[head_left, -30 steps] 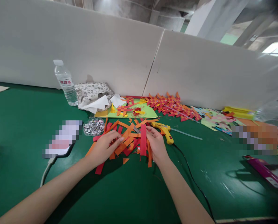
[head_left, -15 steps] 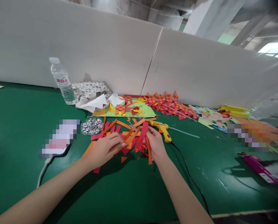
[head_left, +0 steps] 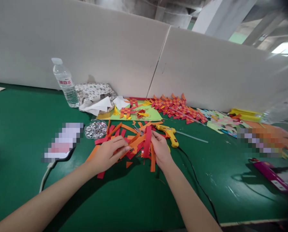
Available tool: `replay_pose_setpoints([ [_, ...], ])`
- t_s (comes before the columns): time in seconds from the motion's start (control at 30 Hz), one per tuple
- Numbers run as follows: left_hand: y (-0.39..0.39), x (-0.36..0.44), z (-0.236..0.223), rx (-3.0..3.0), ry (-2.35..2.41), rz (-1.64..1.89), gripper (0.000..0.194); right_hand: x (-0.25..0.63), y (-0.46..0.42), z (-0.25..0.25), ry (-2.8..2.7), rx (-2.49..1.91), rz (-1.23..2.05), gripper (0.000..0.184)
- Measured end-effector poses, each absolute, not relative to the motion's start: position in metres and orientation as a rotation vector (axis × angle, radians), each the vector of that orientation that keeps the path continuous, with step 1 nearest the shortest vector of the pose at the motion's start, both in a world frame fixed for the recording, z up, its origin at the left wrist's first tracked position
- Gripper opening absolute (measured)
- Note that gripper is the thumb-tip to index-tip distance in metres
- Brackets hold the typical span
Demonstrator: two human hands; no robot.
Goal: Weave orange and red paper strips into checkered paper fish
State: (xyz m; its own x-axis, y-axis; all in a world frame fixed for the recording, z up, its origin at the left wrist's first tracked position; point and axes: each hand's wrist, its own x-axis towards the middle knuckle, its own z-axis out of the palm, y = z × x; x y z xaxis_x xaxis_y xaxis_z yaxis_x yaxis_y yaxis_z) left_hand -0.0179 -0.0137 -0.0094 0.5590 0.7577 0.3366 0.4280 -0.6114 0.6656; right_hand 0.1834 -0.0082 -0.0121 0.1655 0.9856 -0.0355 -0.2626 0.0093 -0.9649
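A loose heap of red and orange paper strips [head_left: 128, 137] lies on the green table [head_left: 25, 129]. My left hand [head_left: 109, 153] rests on the heap's left side, fingers curled and pinching orange strips. My right hand [head_left: 161, 149] is closed on a red strip [head_left: 148, 141] and an orange strip [head_left: 153, 161], holding them upright over the heap. A yellow glue gun [head_left: 168, 133] lies just right of my right hand, its black cord [head_left: 199, 187] trailing toward me.
Behind the heap stand a dish of googly eyes [head_left: 95, 129], a water bottle [head_left: 65, 83], a patterned cloth [head_left: 93, 93] and a green sheet [head_left: 139, 114] with woven pieces. Several woven red-orange paper fish [head_left: 177, 108] line the white partition. A pink box [head_left: 274, 175] lies right.
The red strip in my right hand tilted left, then swung back upright. My left hand stayed on the heap, fingers shifting slightly.
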Motion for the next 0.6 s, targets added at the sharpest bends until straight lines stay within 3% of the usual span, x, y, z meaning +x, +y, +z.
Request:
replay_pose_setpoints([
  [0.4,-0.016,-0.012,-0.004,1.924,1.005,0.902,0.023,0.172,-0.018,-0.008,-1.302,-1.195,1.280,0.025],
  [0.6,-0.013,-0.007,-0.010,1.456,0.939,0.990,0.020,0.170,-0.019,-0.010,-1.389,-1.281,1.165,0.009],
])
